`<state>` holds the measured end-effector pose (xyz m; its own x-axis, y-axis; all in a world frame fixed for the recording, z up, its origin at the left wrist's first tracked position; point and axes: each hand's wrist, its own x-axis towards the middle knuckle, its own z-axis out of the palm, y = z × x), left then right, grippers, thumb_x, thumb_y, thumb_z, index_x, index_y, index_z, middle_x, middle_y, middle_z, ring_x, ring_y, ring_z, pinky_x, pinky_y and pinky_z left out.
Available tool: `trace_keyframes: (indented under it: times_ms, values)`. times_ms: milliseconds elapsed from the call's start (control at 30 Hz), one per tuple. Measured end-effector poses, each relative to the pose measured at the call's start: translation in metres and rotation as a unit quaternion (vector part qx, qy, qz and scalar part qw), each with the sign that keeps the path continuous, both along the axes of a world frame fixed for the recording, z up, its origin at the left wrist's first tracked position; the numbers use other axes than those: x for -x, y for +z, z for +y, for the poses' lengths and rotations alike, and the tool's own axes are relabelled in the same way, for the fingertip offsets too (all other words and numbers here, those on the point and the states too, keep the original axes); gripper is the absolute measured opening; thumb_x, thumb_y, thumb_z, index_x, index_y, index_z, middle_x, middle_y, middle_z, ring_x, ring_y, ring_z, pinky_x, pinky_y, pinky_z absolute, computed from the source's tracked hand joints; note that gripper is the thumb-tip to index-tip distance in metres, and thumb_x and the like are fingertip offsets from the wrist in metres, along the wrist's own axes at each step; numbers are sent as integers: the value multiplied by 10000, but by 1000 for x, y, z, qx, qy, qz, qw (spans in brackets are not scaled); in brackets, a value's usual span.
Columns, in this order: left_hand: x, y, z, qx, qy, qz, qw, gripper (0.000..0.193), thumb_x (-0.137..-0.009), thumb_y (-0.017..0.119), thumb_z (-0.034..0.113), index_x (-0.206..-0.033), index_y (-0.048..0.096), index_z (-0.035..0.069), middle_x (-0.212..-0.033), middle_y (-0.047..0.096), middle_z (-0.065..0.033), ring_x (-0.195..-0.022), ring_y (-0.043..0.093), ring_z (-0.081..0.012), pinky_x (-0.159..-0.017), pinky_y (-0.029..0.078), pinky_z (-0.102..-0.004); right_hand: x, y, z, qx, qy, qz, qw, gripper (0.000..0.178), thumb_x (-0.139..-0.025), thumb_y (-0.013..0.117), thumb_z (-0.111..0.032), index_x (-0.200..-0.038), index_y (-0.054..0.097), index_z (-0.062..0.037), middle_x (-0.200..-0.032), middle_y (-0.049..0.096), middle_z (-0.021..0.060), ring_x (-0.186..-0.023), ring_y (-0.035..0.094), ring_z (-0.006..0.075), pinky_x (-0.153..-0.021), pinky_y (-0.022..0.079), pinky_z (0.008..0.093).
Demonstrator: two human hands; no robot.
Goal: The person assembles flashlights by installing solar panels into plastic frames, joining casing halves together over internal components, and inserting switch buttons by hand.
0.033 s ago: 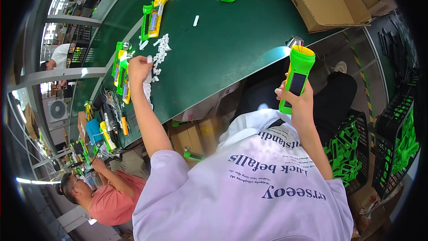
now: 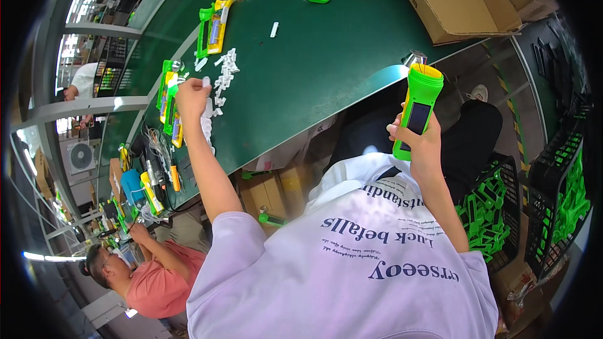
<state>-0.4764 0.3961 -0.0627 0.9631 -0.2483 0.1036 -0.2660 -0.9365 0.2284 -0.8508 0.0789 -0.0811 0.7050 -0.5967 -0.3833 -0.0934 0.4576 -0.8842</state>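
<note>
Right hand [image 2: 419,144] grips a green-yellow flashlight [image 2: 416,110]; left hand [image 2: 191,93] pinches a small white part [image 2: 206,81] – beside a white-parts pile [image 2: 223,78] on the green table [image 2: 314,69].

Bright, even light, sharp centre, strong fisheye bending, black rim

the right hand [image 2: 419,144] holds a flashlight body [image 2: 415,110] upright just off the near edge of the workbench [image 2: 326,69], above the person's lap. the left hand [image 2: 192,93] rests on the workbench toward its left end, touching a small plastic part [image 2: 206,81] beside a heap of small parts [image 2: 223,78]. left of that hand, along the left edge, lie assembled flashlight pieces [image 2: 168,97]. a cardboard box [image 2: 452,0] sits at the far right corner. crates of housings [image 2: 493,204] stand on the floor to the person's right. another person [image 2: 151,276] sits to the lower left, beyond the workbench's left end.
</note>
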Motion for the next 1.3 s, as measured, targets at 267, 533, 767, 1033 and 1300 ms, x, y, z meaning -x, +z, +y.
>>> trace_keyframes:
  times_ms: [267, 533, 767, 1033, 1300]
  values:
    - [124, -6, -94, 232, -280, 75, 928, 205, -788, 670, -78, -932, 743, 49, -1117, 668, -106, -1039, 637, -230, -898, 494, -314, 3, -5, -6, -11, -32, -1, 999, 466, -720, 723, 45, -1145, 540, -13, -858, 602, 37, -747, 619, 132, -674, 539, 291]
    - [121, 22, -91, 134, -272, 12, 953, 270, -799, 667, -17, -1063, 664, 36, -857, 647, -125, -860, 653, -246, -713, 519, -320, 9, -10, -7, -17, -35, -12, 999, 458, -721, 719, 42, -1139, 540, -12, -857, 600, 40, -743, 618, 135, -672, 542, 295]
    - [113, 9, -98, 2, -134, 77, 988, 293, -786, 743, 208, -942, 636, -15, -674, 618, -105, -640, 634, -264, -646, 511, -355, 8, -8, -5, -13, -35, -9, 999, 454, -714, 719, 44, -1130, 542, -8, -856, 601, 44, -733, 619, 140, -667, 541, 296]
    - [101, 6, -82, 37, -82, 53, 995, 308, -787, 731, 184, -1020, 686, -13, -804, 711, -170, -756, 697, -308, -719, 539, -375, 13, -10, -6, -19, -37, -18, 999, 461, -715, 702, 51, -1140, 535, -3, -864, 601, 46, -738, 626, 142, -660, 538, 295]
    - [99, 3, -79, 5, -169, 37, 985, 301, -724, 694, 126, -1002, 648, 20, -748, 649, -135, -696, 646, -305, -665, 510, -402, 16, -5, -7, -81, -8, -23, 996, 496, -697, 667, 77, -1162, 518, -9, -879, 601, 54, -733, 627, 153, -648, 542, 306]
